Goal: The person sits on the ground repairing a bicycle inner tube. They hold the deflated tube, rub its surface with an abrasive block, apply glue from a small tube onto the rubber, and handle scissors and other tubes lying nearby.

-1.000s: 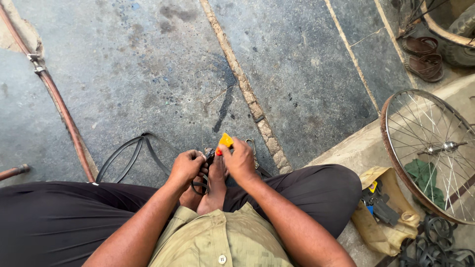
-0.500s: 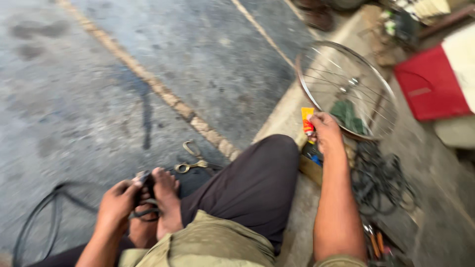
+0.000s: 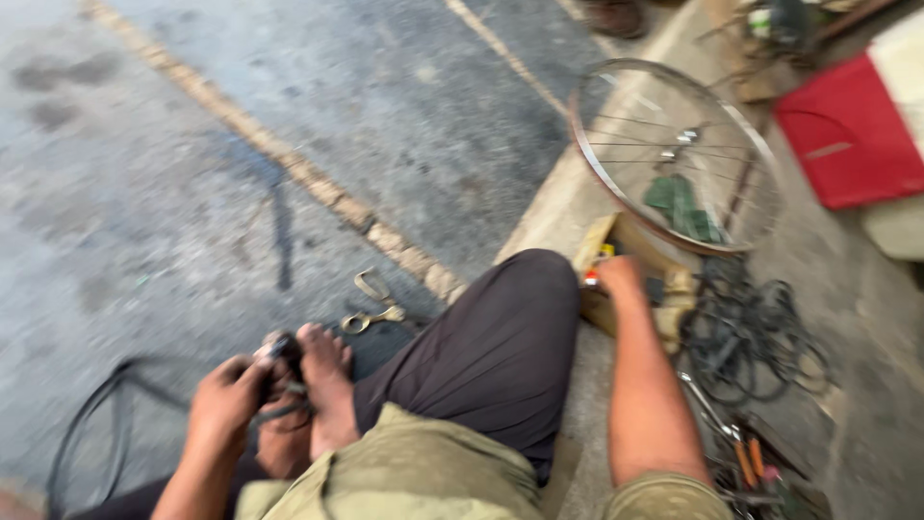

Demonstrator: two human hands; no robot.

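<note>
1. Head view, left hand: I am seeing it closing its grip around a dark rubber tube, pressing the tube against the bare feet at the lower left. The picture is blurring here, so I am not telling finer detail of the fingers.
2. Head view, rubber tube: it is running from the left hand out to the left in a loop that is lying on the grey stone floor.
3. Head view, right hand: it is reaching out past the right knee in dark trousers and touching a small yellow and red item at the edge of a tan bag. I cannot tell whether its grip is closing on the item or only resting on it.
4. Head view, scissors: a brass-coloured pair is lying on the floor just beyond the feet, apart from both hands.
5. Head view, bicycle wheel rim: it is lying flat beyond the right hand, with a green cloth showing through its spokes.
6. Head view, black cables: a tangle is lying just right of the bag; orange-handled pliers are lying nearer, beside the right forearm.
7. Head view, red panel: it is sitting at the upper right, well apart.
</note>
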